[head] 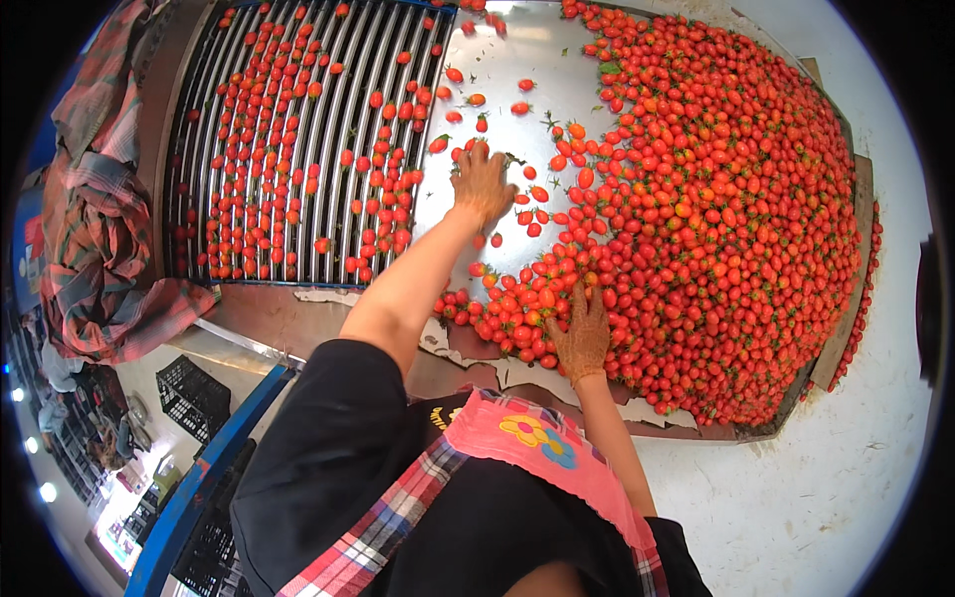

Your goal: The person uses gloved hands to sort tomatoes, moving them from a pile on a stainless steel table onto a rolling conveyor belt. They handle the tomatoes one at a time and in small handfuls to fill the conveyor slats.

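Observation:
Small red oval tomatoes with green calyxes lie in a wide heap on the right side of a shiny metal sorting table. My left hand is palm down over the bare metal, fingers apart and their tips over a few loose tomatoes. Along the near edge of the heap, my right hand rests with spread fingers on the tomatoes. Brown stain or a thin covering coats it; I cannot tell which. Under both palms the view is hidden. Left of the metal sheet, a roller conveyor carries many scattered tomatoes.
A plaid cloth drapes over the conveyor's left side. Black plastic crates stand at lower left, behind a blue metal bar. A wooden board edges the heap on the right. Peeling trim runs along the table's near edge.

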`<action>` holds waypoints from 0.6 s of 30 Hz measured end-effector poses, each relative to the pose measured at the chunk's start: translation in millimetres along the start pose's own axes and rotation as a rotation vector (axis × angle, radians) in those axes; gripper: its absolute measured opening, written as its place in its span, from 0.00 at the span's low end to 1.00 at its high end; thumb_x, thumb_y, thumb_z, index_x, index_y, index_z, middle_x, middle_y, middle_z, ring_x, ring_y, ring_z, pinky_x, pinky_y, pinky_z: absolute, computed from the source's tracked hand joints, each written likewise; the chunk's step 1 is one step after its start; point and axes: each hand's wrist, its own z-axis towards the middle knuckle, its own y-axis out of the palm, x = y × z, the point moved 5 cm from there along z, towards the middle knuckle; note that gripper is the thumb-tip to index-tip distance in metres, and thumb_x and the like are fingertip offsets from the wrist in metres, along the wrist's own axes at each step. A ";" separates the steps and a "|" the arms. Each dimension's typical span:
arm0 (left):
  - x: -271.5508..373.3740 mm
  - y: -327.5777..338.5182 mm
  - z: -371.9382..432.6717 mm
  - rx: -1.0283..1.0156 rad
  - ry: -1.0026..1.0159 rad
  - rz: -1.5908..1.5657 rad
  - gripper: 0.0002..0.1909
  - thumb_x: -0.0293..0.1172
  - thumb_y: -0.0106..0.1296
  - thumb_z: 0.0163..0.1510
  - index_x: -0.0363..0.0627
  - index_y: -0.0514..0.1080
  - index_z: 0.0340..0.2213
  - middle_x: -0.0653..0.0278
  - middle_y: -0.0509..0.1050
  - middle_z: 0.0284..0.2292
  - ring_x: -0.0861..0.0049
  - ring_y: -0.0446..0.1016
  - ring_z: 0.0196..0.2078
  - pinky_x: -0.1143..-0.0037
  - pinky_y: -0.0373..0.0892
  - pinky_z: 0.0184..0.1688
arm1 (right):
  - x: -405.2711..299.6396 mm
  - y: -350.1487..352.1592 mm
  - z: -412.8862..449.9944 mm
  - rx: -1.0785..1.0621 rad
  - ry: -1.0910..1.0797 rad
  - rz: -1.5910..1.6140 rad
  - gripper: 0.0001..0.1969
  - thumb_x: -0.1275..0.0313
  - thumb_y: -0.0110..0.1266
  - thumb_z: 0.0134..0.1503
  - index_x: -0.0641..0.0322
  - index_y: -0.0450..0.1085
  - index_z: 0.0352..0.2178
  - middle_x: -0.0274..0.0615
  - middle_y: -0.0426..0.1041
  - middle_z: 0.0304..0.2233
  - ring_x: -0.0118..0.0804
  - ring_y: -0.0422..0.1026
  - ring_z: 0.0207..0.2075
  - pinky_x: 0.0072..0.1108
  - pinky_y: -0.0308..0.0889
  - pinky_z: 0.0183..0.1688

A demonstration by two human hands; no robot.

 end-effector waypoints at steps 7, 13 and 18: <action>-32.2 53.1 -169.8 -0.495 -0.051 -0.176 0.54 0.53 0.65 0.26 0.52 0.50 0.53 0.44 0.54 0.48 0.43 0.60 0.48 0.55 0.64 0.46 | -15.4 15.6 -0.9 -0.339 0.008 -0.210 0.49 0.48 0.61 0.35 0.49 0.48 0.57 0.49 0.51 0.55 0.55 0.62 0.47 0.37 0.63 0.45; -13.9 55.1 -159.9 -0.279 -0.059 -0.234 0.49 0.35 0.64 0.32 0.55 0.45 0.53 0.40 0.54 0.45 0.39 0.64 0.43 0.56 0.67 0.43 | -21.4 25.8 27.6 -0.570 0.193 0.037 0.48 0.49 0.61 0.37 0.53 0.48 0.57 0.58 0.52 0.54 0.57 0.61 0.50 0.37 0.59 0.51; -10.4 74.2 -80.9 -0.023 -0.035 -0.530 0.38 0.32 0.58 0.38 0.47 0.55 0.51 0.45 0.58 0.45 0.48 0.64 0.45 0.64 0.64 0.47 | -1.3 56.0 52.2 -0.193 0.118 0.613 0.40 0.58 0.59 0.41 0.53 0.53 0.55 0.52 0.56 0.52 0.54 0.61 0.49 0.35 0.58 0.51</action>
